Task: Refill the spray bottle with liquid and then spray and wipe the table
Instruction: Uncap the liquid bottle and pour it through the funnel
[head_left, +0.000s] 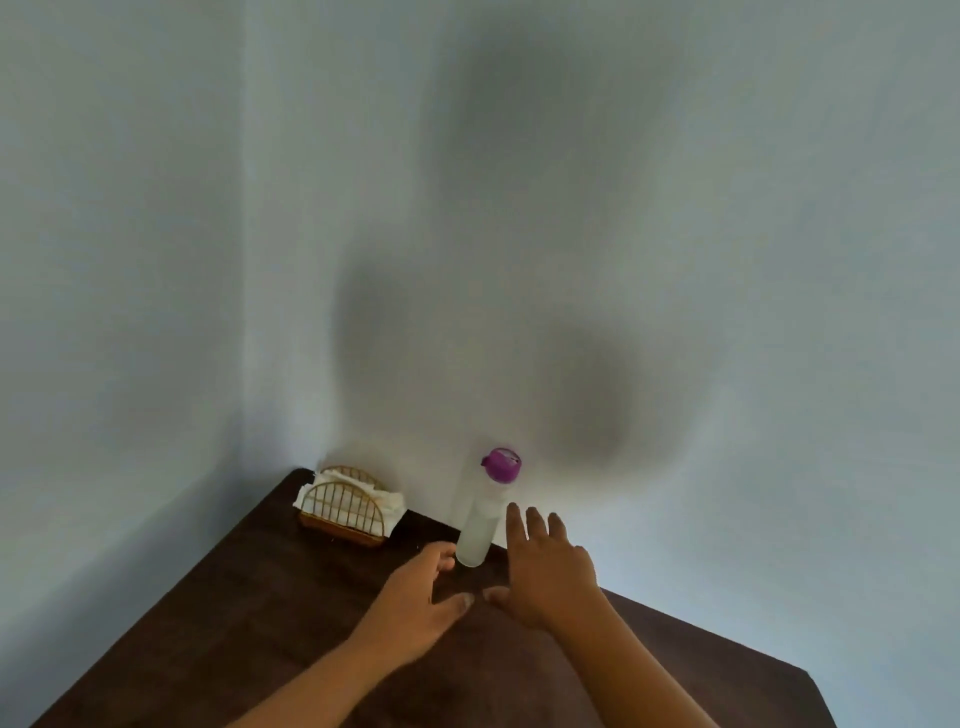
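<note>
head view: just the one camera, looking down at a dark table (208, 623) pushed into a pale wall (727, 260) corner
bottle (475, 530): stands upright in the lower middle of the frame, at the table's far edge against the wall; cloudy white body, purple cap (502, 464) on top; can't make out a spray nozzle from here tbh
left hand (410, 603): lower middle, fingers loosely spread and stretched toward the bottle's base from the left; fingertips just beside it, touching or not I can't tell; holding nothing
right hand (550, 571): just right of the bottle, fingers straight and fanned, thumb out toward the left thumb; holding nothing either
why like this: my guess, the hands flank it so one can steady the body while the other deals with the cap; refill not yet started
napkin holder (343, 512): wire one with white napkins (390, 505), left of the bottle in the corner; probably parked there for the wiping bit
</note>
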